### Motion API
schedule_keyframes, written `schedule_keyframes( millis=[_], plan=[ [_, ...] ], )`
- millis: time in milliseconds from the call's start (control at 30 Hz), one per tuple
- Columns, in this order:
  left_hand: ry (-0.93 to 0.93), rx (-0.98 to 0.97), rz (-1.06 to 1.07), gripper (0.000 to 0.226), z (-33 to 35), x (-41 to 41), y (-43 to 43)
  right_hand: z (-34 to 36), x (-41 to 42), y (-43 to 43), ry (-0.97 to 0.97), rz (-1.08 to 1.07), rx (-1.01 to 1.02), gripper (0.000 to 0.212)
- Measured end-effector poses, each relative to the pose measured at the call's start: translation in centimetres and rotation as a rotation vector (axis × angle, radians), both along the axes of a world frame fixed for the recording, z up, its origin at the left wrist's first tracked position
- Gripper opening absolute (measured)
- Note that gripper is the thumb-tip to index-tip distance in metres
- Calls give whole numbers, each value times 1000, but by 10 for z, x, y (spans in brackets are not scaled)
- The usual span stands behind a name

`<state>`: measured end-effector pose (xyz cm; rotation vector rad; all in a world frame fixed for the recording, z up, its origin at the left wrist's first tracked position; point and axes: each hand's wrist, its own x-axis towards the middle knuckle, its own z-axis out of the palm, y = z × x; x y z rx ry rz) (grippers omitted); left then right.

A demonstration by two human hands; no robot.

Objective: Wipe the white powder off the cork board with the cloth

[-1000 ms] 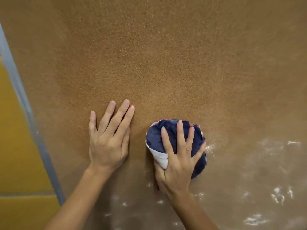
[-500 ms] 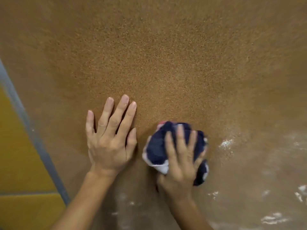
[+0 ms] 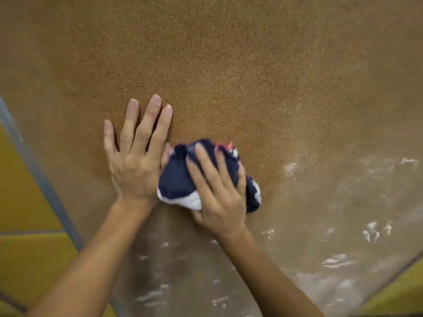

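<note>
Right hand (image 3: 219, 197) and cloth (image 3: 180, 179) motion-blurred, perhaps pressed together; cork board (image 3: 229, 76) cropped.

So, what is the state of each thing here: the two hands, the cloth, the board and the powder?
left hand: flat and open on the board, holding nothing.
right hand: pressing on the cloth.
cloth: bunched up, touching the left hand.
cork board: clean above, dusty below and right.
white powder: smeared patches, not wiped yet.

Left hand (image 3: 135, 165), right hand (image 3: 219, 197): bare, no gloves, rings or sleeves; forearms uncovered; nails short, unpainted.
</note>
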<state>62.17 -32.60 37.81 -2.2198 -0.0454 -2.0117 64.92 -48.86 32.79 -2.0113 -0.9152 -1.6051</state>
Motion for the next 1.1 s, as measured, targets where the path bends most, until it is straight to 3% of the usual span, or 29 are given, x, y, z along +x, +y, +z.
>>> schedule_keyframes(
  millis=[100, 233, 300, 433, 500, 600, 700, 800, 900, 967, 1100],
  plan=[
    [29, -60, -52, 53, -5, 0, -9, -23, 12, -39, 14, -36, -75, 79],
    [29, -67, -66, 55, -9, 1, -9, 7, 25, -52, 37, -117, 226, 55],
    [10, -62, -47, 54, -12, 5, -8, 17, 18, -22, 54, -49, 295, 53],
    [-19, -16, 11, 52, -12, 8, -5, -29, 6, -18, -6, 87, -167, 66],
    [9, -49, -35, 54, -12, 6, -6, -44, 14, -57, 22, 26, -208, 58],
    [10, -63, -22, 54, -13, 4, -10, -26, 28, -96, 87, -111, 85, 46],
    [15, -51, 0, 57, -11, 4, -10, 9, 30, -74, 118, -110, 279, 51],
    [25, -42, 4, 59, -10, 2, -11, -2, 18, -47, 41, 49, -6, 58],
    [25, -39, 8, 60, -8, 1, -11, -37, 24, -84, 38, 46, -229, 73],
    [35, -39, 25, 63, -10, 2, -14, -40, 35, -120, 85, -32, -130, 79],
    [62, -32, 47, 70, -21, 5, -25, 8, 51, -130, 88, -103, 253, 45]
  ],
)
